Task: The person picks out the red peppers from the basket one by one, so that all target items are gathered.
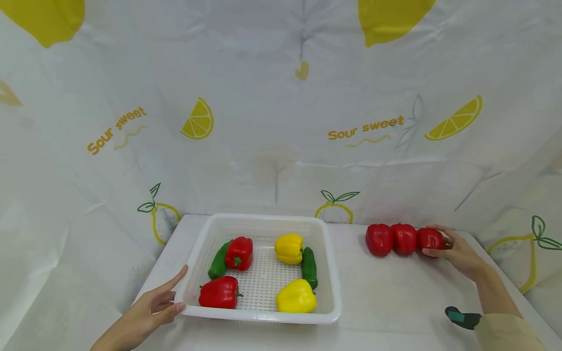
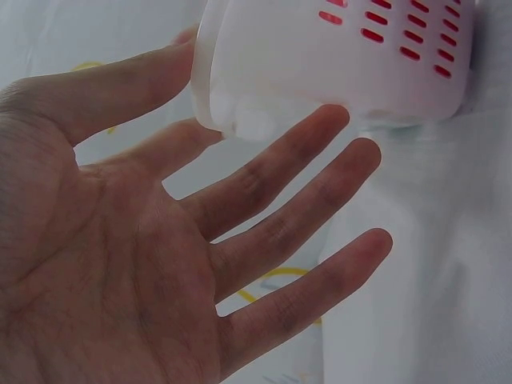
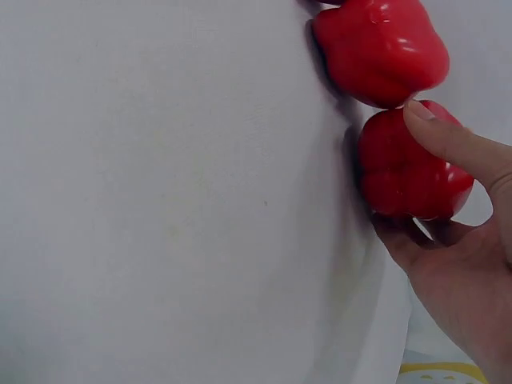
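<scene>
At the right end of a row of red bell peppers, my right hand point(image 1: 458, 251) grips the last red bell pepper point(image 1: 430, 240). In the right wrist view the thumb lies over this pepper point(image 3: 404, 164) and the other fingers curl under its far side. A second red bell pepper point(image 1: 404, 239) sits directly beside it, with a third red bell pepper point(image 1: 379, 239) to the left. My left hand point(image 1: 151, 309) is at the near left corner of a white plastic basket point(image 1: 259, 317). Its fingers are spread and relaxed, thumb and index finger at the basket's rim point(image 2: 206, 72).
Inside the basket lie red bell peppers point(image 1: 218, 292) and a green cucumber point(image 1: 219, 261) on the left. Yellow bell peppers point(image 1: 296, 296) and another green cucumber point(image 1: 309, 268) are on the right. A lemon-printed white sheet point(image 1: 272, 122) hangs behind the white table point(image 1: 386, 302).
</scene>
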Demonstrator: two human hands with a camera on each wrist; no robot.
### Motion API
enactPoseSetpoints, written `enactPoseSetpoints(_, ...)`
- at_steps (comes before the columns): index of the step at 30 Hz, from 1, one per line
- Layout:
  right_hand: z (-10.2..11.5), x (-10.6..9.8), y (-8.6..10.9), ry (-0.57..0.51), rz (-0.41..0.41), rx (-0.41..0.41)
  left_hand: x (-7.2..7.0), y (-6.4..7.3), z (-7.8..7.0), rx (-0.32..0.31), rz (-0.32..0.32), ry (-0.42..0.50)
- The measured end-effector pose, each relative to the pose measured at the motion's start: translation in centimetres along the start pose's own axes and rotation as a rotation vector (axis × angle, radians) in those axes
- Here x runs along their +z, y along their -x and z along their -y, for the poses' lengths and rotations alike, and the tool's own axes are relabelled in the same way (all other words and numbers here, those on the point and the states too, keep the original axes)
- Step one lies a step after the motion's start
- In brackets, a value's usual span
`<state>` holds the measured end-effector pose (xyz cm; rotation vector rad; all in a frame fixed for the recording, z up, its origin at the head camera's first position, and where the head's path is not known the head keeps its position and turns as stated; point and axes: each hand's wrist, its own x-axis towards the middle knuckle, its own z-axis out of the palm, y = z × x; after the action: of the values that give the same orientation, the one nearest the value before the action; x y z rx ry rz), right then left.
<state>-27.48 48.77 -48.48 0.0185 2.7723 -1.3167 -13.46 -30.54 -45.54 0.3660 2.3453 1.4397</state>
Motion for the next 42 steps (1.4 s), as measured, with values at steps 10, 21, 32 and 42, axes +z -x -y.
enactPoseSetpoints(10,1.1,0.5,0.1,-0.001,0.033,-0.022,0.0,0.1,0.0,-0.008,-0.005,-0.001)
enactPoseSetpoints(21,1.4,0.1,0.3,0.014,0.049,0.013,0.2,0.1,-0.2,-0.039,-0.014,0.004)
enactPoseSetpoints(32,2.9,-1.5,0.2,-0.010,0.044,-0.003,0.1,0.0,0.0,-0.011,-0.010,0.014)
enactPoseSetpoints(42,5.6,-1.5,0.5,-0.010,0.010,-0.083,0.1,0.1,0.0,-0.002,-0.008,0.019)
